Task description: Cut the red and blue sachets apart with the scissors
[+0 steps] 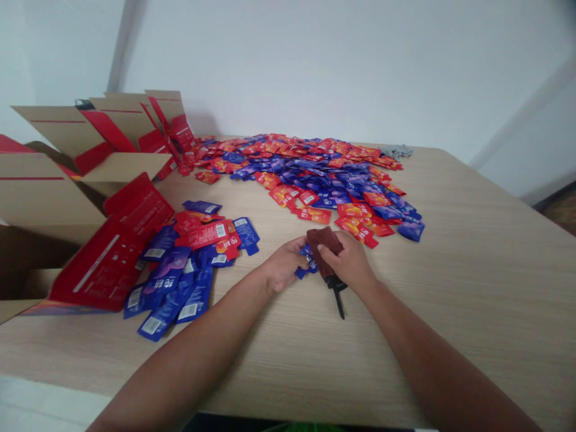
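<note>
My left hand (288, 264) is closed on a small blue pouch (306, 259), its fingers bent at the pouch's left side. In my right hand (348, 258) is a dark red-brown handheld tool (324, 243), with a thin black stem or cord (339, 302) sticking out of its near end. The tool lies against the pouch's right side and hides part of it. From this view I cannot tell whether the pouch sits between parts of the tool.
A wide heap of red and blue pouches (310, 171) covers the table's back. To the left, a smaller pile of pouches (180, 276) lies beside open cardboard boxes (103, 264) with red flaps. A grey cloth-like item (396, 151) rests near the wall.
</note>
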{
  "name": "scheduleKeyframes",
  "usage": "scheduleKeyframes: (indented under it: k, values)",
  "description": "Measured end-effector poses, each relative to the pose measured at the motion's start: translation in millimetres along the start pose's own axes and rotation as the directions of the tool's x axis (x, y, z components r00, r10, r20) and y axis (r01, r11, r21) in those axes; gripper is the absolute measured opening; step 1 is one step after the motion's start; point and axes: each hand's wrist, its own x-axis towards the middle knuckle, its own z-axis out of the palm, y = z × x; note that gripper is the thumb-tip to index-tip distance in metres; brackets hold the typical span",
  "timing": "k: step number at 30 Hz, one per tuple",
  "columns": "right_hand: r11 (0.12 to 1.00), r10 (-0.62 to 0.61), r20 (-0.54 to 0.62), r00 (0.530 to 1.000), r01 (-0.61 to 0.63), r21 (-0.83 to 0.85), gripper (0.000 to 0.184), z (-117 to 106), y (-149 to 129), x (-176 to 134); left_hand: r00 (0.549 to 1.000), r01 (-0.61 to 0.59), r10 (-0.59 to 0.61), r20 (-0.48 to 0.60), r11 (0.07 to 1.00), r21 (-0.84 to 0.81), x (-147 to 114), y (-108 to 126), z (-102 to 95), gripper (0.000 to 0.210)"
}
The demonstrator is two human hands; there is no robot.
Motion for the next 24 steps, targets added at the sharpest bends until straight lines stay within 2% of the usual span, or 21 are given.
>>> scheduleKeyframes:
  k: [4, 7, 12, 16, 19, 21, 24]
  values:
    - [0.986, 0.164, -0.118, 0.979, -0.166, -0.005, 0.022, -3, 16, 6, 1.000, 0.014, -0.014, 0.024, 1.000, 0.002, -1, 3, 2.5, 0.087]
    - [0.979, 0.200, -0.128, 0.971, -0.202, -0.003, 0.026, -4, 24, 8, 0.999, 0.027, -0.028, 0.043, 1.000, 0.005, -2, 4, 2.4, 0.087]
    - [0.992, 0.122, -0.070, 0.990, -0.124, -0.016, 0.023, -4, 14, 5, 1.000, 0.006, -0.006, 0.018, 1.000, -0.001, 0, 0, -0.2, 0.085]
    - [0.999, 0.003, 0.090, 0.996, -0.006, 0.037, 0.016, -5, -3, 0, 1.000, -0.020, 0.020, 0.004, 1.000, 0.018, 0, -1, -1.1, 0.076]
    - [0.992, -0.117, 0.192, 0.974, 0.105, 0.073, 0.013, -5, -13, -3, 0.998, -0.040, 0.039, 0.045, 0.999, 0.026, 0, -1, -2.0, 0.068]
    - [0.992, -0.116, 0.185, 0.976, 0.104, 0.074, 0.012, -4, -14, -4, 0.997, -0.047, 0.045, 0.055, 0.999, 0.023, 0, -2, -2.5, 0.067]
    - [0.999, -0.012, 0.079, 0.997, 0.009, 0.032, 0.017, -2, -6, -2, 1.000, -0.024, 0.024, 0.019, 0.999, 0.023, 1, -2, -2.1, 0.074]
